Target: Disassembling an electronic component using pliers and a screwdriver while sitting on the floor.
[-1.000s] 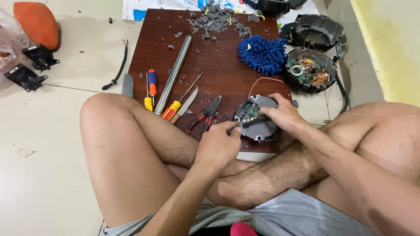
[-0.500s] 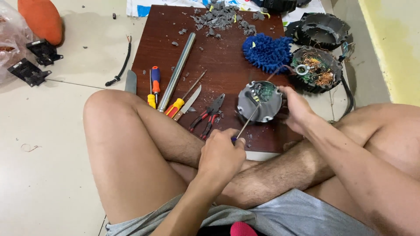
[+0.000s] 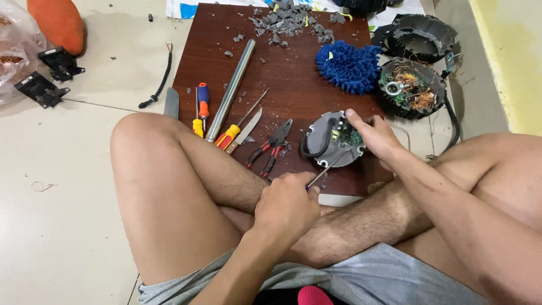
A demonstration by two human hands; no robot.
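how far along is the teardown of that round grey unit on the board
Done: two black round housings lie opened at the board's far right, one showing copper windings, and grey debris litters the far edge. In hand: right hand tilts the grey unit; left hand works a screwdriver into it. Left: its circuit board remains inside.

Your left hand (image 3: pixel 287 204) swallows the screwdriver's handle; you see only its thin shaft (image 3: pixel 326 172), and the tip is too small to make out where it meets the round grey housing (image 3: pixel 330 141). Your right hand (image 3: pixel 377 138) hides that housing's right rim. At the far edge, a black object (image 3: pixel 361 5) is cut off; far left, so is the clear plastic bag (image 3: pixel 14 53).
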